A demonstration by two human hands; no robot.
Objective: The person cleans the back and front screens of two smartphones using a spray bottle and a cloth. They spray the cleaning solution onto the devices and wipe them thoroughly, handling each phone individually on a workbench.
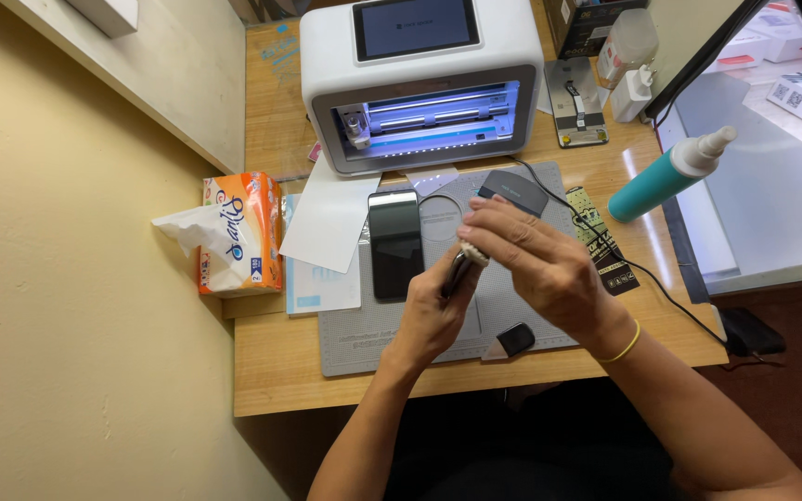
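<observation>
Here, a slim dark phone-like device [457,275] is held edge-up in the left hand [431,315], above the near middle of the grey work mat [364,329]. The left fingers are wrapped round its lower part, so most of it is hidden. A small white cloth or pad [473,253] is pinched between the fingertips of the right hand [540,264] and pressed against the upper end of the device; the right fingers [486,215] are drawn close together over it. A yellow band [626,344] is worn on the right wrist.

A second black phone [395,243] is laid flat, screen up, on the mat just left of the hands. A white sheet [327,223] is spread to its left, partly over a pale blue card [322,286]. Further left, at the edge of the wooden surface [271,371], an orange tissue pack [239,232] is set with a tissue pulled out. At the far side, a white cutting machine [420,83] with a lit blue slot and a dark screen is placed. A dark grey oval gadget [512,190] with a black cable is seen just beyond the right hand. A small black item [515,339] is lying at the near edge of the mat. To the right, a teal bottle [666,176] with a white nozzle is lying tilted.
</observation>
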